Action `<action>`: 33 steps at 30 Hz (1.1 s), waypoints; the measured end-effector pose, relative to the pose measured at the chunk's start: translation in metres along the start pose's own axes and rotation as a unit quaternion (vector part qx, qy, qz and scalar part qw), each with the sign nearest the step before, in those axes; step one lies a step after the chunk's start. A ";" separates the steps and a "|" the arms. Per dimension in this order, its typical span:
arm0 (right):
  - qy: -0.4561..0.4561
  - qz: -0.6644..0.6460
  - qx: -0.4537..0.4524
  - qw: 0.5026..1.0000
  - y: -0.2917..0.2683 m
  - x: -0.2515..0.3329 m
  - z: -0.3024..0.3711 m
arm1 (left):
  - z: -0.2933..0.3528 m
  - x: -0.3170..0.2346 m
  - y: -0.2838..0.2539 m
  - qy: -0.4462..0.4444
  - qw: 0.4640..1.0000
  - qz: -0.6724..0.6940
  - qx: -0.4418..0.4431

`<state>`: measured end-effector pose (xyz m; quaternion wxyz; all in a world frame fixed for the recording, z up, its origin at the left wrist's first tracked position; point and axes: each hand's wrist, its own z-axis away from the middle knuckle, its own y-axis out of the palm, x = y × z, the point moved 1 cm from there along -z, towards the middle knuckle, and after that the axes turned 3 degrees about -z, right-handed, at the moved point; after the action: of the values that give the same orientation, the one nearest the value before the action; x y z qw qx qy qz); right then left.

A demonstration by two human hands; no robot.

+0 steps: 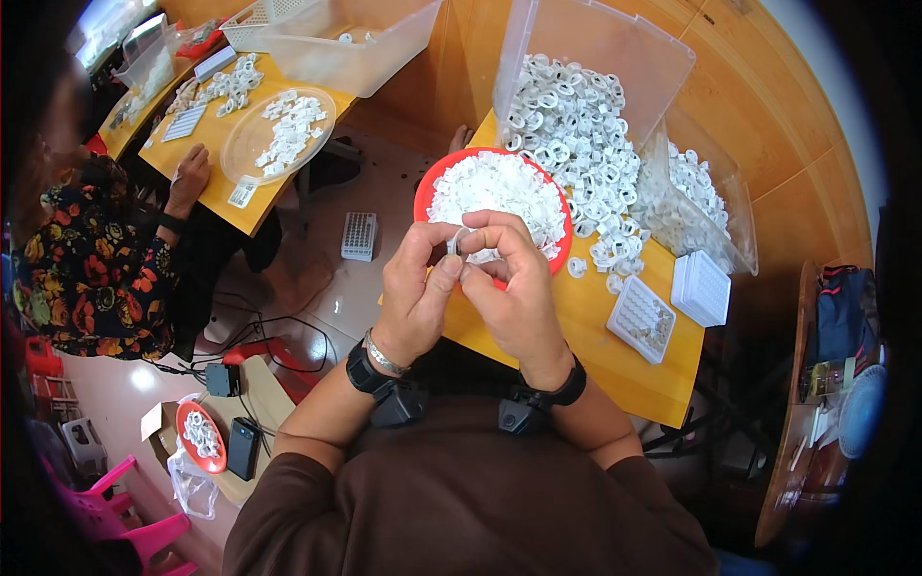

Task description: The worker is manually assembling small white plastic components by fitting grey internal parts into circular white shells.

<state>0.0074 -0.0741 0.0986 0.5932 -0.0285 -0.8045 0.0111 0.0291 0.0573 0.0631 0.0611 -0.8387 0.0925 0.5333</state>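
A: What does the grip hold here?

B: A small pale part [458, 241], ring-like as far as the fingers let it show. The left hand [423, 278] and the right hand [507, 278] meet around it, each with thumb and forefinger drawn together; both grips appear to pinch it.

A: Where does the part lie?

B: In the gap between the two sets of fingertips, raised above the near side of the red bowl [423, 204], ahead of the person's chest.

A: Which hand is nearer to it?

B: Neither, clearly. The left grip bounds it on the left, the right grip on the right. Its longer visible edge seems to run away from the body, across the line joining the hands; the fingertips cover too much to be certain.

A: And the surroundings?

B: White pieces [495, 187] fill the bowl directly beyond the fingers. A heap of white rings [576, 125] lies on the worktop [576, 331], ahead and to the right. A white tray [632, 302] with small bits in it sits to the right, nearer the right hand than the left.
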 end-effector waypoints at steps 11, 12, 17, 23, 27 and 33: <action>-0.001 -0.037 0.025 0.999 -0.010 -0.004 -0.001 | -0.002 0.000 -0.001 -0.021 0.996 0.085 0.027; -0.004 -0.025 0.030 0.999 -0.011 -0.003 -0.001 | -0.002 0.000 -0.002 -0.034 0.994 0.100 0.037; -0.019 -0.017 0.033 0.999 -0.013 -0.001 -0.001 | -0.003 -0.002 -0.001 -0.044 0.990 0.120 0.054; -0.068 0.005 -0.009 0.998 -0.008 -0.001 0.004 | -0.004 -0.002 0.003 -0.062 0.976 0.203 0.050; -0.112 0.052 -0.029 0.992 -0.010 0.000 0.005 | -0.005 -0.007 0.005 -0.063 0.975 0.207 0.050; -0.180 0.150 -0.025 0.972 -0.013 0.004 0.006 | -0.004 -0.007 0.003 -0.047 0.980 0.183 0.055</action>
<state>-0.0003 -0.0870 0.1017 0.4292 -0.1609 -0.8847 0.0846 0.0286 0.0541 0.0711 0.0131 -0.7767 0.2708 0.5686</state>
